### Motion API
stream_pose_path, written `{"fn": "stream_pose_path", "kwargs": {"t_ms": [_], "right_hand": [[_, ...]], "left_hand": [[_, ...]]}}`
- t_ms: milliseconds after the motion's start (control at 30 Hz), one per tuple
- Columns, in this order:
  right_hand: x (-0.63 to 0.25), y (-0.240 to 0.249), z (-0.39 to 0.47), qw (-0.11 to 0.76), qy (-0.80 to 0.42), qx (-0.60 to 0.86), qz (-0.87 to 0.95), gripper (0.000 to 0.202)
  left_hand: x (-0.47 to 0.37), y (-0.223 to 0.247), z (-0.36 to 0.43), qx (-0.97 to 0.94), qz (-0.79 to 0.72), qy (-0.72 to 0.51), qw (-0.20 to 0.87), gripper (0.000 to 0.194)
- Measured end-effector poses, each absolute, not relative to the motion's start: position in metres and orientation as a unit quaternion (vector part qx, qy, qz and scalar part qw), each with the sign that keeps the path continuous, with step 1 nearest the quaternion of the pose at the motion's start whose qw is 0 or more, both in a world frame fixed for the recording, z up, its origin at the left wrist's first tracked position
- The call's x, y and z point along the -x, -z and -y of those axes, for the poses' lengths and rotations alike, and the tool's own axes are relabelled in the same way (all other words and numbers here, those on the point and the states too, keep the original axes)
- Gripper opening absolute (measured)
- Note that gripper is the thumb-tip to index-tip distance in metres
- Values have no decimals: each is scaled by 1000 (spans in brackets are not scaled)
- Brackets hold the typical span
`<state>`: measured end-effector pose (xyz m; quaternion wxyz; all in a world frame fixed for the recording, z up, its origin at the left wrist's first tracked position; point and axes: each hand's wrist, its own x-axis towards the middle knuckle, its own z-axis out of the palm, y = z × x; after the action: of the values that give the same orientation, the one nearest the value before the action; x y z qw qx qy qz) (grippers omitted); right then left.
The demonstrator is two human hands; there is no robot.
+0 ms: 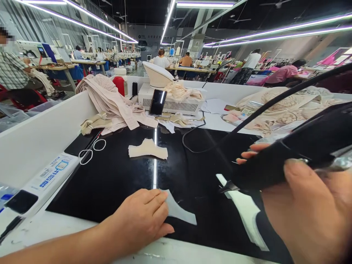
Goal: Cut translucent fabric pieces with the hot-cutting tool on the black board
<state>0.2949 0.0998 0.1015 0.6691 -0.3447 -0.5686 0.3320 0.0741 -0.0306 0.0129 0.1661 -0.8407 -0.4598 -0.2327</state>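
Head view: black mat [115, 176] covers the middle of a white bench [41, 135], w/ a light strip reflected down its centre. Left hand [143, 216] lies flat at the near edge, fingers pressed together, tips resting on a pale fabric piece [180, 212] that sits on the mat just right of it. Right hand [310, 205] is closed round a black corded tool [288, 157], held close to the camera; its metal tip [227, 187] hangs just above the mat, near a white strip [244, 212] lying diagonally under it. Cord [277, 99] runs up & right out of frame.

Mid mat: a beige cut piece [148, 149], apart from both hands. Scissors [90, 150] w/ white handles lie at the mat's left edge. Left of that a printed card [52, 170] and a dark phone-like slab [20, 201] on the white ledge.

Back of bench: pile of beige garments [107, 97], a white machine [167, 99] w/ a phone [157, 102] leaning on its front, a red cylinder [119, 84], lace fabric [286, 106] at right.

Room: big factory floor, long ceiling light strips, rows of sewing tables, several people seated at work, one in a checked shirt far left.
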Motion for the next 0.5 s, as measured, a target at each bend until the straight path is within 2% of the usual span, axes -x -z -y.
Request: {"fn": "stream_pose_path", "kwargs": {"t_ms": [133,233,333,500], "right_hand": [[-265,-118,-93,635,-414,303,577,53],[-251,-119,-88,608,-455,256,598,61],[-239,-114,-78,601,-469,248,598,56],[-215,-114,-56,641,-348,346,590,30]], "left_hand": [[-74,-14,31,841,461,229,166,48],[-75,-15,31,841,461,228,167,49],[-75,-16,30,843,460,226,166,48],[-76,-14,30,842,458,233,164,44]]}}
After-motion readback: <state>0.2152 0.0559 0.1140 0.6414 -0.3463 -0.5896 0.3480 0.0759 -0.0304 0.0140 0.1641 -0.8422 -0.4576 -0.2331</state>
